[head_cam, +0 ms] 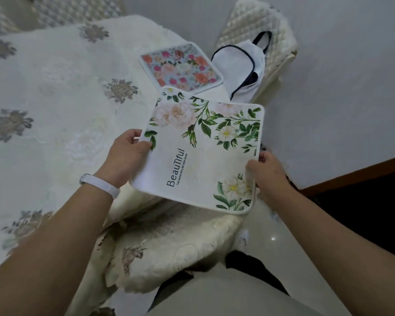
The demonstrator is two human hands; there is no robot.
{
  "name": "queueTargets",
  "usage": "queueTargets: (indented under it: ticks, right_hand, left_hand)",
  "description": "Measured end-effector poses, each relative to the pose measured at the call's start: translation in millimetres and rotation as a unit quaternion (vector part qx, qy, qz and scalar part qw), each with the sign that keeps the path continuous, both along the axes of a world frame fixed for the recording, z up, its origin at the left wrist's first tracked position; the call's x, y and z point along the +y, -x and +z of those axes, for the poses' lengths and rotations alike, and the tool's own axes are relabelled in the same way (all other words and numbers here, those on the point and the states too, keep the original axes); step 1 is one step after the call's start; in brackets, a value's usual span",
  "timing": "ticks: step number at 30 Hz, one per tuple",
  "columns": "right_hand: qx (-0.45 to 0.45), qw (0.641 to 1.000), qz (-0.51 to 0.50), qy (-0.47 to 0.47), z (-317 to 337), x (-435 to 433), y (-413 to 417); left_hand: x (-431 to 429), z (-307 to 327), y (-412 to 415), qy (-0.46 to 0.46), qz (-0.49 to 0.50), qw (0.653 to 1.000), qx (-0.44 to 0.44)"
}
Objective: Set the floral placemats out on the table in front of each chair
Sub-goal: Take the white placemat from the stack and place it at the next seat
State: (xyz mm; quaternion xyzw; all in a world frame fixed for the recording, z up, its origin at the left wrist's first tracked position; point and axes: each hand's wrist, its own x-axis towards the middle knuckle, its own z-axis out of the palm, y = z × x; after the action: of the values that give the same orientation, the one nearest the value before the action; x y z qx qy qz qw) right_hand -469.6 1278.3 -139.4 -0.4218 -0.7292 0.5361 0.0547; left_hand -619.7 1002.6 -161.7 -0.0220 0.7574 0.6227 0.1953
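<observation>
I hold a white floral placemat (201,153) printed with green leaves, pale roses and the word "Beautiful", in the air over the table's right edge. My left hand (126,156) pinches its left edge, thumb on top. My right hand (267,172) grips its right edge, fingers underneath. A second placemat (180,67), pale blue with pink and orange roses, lies flat on the table (55,92) at the far right, in front of a quilted cream chair (260,26).
The table carries a cream cloth with grey flower motifs. A white bag (240,67) with dark trim rests on the quilted chair. A cushioned chair seat (169,247) sits below the held mat. Glossy floor and a dark doorway (363,213) lie to the right.
</observation>
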Motion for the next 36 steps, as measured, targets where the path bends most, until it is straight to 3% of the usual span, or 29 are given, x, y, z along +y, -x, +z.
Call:
queueTargets:
  ticks: [12,22,36]
  right_hand:
    - [-0.035,0.986,0.165,-0.008,-35.6,10.1,79.0]
    - [-0.049,0.948,0.314,0.006,-67.8,20.6,146.6]
    - [-0.037,0.937,0.34,0.067,-101.2,10.0,195.8]
  left_hand:
    - [-26.8,-24.5,-32.3,0.024,0.165,0.986,-0.028]
    - [-8.5,-52.3,-57.9,0.035,0.328,0.94,-0.084]
    - [-6.6,-87.4,-42.6,0.043,0.404,0.908,-0.104]
